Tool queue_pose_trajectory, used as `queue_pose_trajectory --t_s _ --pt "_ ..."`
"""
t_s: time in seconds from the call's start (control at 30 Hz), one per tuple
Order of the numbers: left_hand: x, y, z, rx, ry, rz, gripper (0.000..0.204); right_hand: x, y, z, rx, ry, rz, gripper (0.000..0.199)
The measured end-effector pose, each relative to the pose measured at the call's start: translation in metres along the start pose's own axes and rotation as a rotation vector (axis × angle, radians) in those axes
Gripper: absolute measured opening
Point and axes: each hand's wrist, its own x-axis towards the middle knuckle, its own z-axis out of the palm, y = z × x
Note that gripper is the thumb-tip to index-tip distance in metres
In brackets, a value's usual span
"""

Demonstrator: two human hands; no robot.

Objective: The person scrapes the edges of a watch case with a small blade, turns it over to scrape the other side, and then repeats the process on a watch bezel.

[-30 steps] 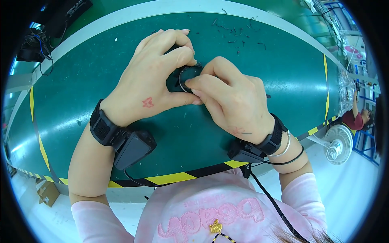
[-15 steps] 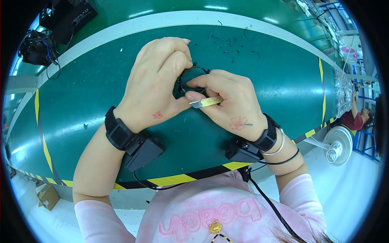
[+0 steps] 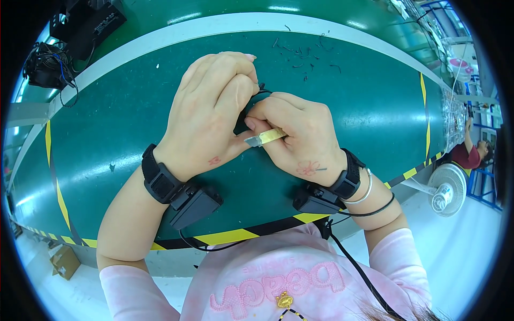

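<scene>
My left hand [image 3: 214, 109] is curled round a thin black ring-shaped part [image 3: 262, 90], which shows only in slivers above and between the hands. My right hand [image 3: 300, 131] is closed, its thumb and forefinger pinched together at the ring's near right side. Whether that pinch holds a bit of the ring cannot be made out. Tucked in the same hand is a small blade with a yellow grip [image 3: 267, 137]. Its grey metal end points left, past the thumb, close to my left thumb's base. Both hands are just above the green table [image 3: 369, 123].
Several thin black scraps [image 3: 305, 53] lie on the table beyond my hands. A black box [image 3: 93, 27] and a bundle of black cables [image 3: 45, 67] are at the far left. Yellow-black tape [image 3: 227, 236] marks the near edge. A white fan [image 3: 447, 190] and another person [image 3: 468, 158] are at the right.
My hands have drawn closer together, and the left has shifted slightly right. The right forefinger, stretched across the ring before, is now bent in against the thumb. Less of the ring shows.
</scene>
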Motion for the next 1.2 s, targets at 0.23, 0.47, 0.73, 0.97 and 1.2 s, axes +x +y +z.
queue_pose_trajectory --t_s 0.23,0.47,0.73,0.97,1.2 --pt "0.002 0.001 0.000 -0.011 -0.003 0.004 0.051 -0.002 0.000 0.003 0.009 0.023 -0.025 0.012" --pt "0.006 0.004 0.000 -0.022 -0.009 0.009 0.051 -0.003 0.002 0.001 -0.017 0.043 -0.031 0.014" --pt "0.004 0.001 0.000 -0.034 -0.011 0.004 0.052 -0.001 0.005 0.005 -0.003 0.100 -0.038 0.019" --pt "0.003 0.001 0.000 -0.055 -0.030 -0.022 0.055 0.003 0.005 0.000 -0.013 0.155 -0.018 0.020" --pt "0.000 -0.001 0.002 -0.069 -0.032 -0.039 0.056 0.004 0.006 -0.007 -0.001 0.185 0.001 0.019"
